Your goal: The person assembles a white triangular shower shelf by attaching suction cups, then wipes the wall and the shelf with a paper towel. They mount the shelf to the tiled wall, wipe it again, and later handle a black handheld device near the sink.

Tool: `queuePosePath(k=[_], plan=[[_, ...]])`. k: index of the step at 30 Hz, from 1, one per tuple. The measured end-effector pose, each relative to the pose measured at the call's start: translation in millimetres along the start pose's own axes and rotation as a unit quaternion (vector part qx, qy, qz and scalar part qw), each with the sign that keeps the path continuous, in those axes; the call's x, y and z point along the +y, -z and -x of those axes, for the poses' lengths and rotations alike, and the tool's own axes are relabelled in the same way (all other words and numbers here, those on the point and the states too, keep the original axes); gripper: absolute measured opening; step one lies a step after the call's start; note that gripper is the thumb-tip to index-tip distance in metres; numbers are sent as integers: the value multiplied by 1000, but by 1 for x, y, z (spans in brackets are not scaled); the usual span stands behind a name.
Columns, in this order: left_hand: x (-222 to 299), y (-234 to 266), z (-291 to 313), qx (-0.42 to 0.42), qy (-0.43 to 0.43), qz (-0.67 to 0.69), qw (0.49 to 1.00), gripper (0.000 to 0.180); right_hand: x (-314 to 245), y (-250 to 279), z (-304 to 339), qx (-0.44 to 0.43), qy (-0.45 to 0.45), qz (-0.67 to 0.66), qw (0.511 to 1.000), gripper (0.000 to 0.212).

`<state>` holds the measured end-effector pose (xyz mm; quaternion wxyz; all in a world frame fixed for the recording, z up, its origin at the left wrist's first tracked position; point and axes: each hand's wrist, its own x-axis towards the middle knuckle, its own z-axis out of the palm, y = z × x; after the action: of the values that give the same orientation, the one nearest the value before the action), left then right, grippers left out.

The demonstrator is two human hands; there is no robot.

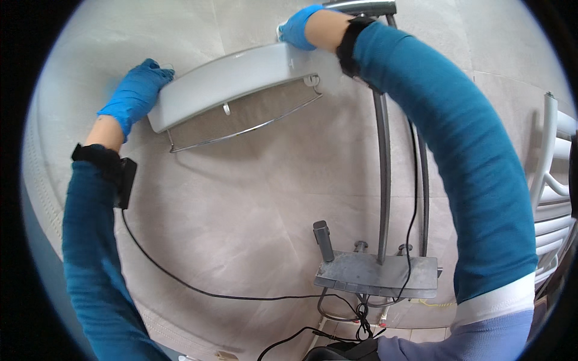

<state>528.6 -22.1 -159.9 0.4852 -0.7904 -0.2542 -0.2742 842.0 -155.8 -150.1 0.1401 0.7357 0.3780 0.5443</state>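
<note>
A white wall shelf (223, 84) with a chrome wire rail (253, 123) hangs on the grey tiled wall. My left hand (137, 93), in a blue glove, rests flat against the shelf's left end. My right hand (298, 27), also gloved in blue, is at the shelf's right end near the top and presses something small and white against it; what that is cannot be told. Both arms wear teal sleeves with black wrist bands.
A chrome shower rail (383, 174) and a grey hose (423, 192) run down to a grey mixer shelf (376, 274) with a handle (324, 239). A white towel radiator (551, 180) stands at the right. A black cable (180, 280) hangs from my left wrist.
</note>
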Motion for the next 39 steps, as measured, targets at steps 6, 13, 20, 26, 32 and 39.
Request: queuePosePath(k=[6,13,20,26,32,39], plan=[[11,-6,26,46,-19,77,996,70,7,32,68,65,41,-181,981,41],[50,4,58,153,-106,215,959,72,-17,2,167,110,-65,-485,865,26],[65,10,52,139,-50,257,955,75,-74,-23,161,134,-232,-650,711,27],[75,12,53,121,-10,268,956,78,-97,-34,137,196,-296,-693,628,24],[77,15,50,128,-11,268,955,75,-99,-43,132,194,-273,-769,544,21],[78,20,50,118,-1,265,957,79,-100,-43,130,211,-305,-760,534,24]])
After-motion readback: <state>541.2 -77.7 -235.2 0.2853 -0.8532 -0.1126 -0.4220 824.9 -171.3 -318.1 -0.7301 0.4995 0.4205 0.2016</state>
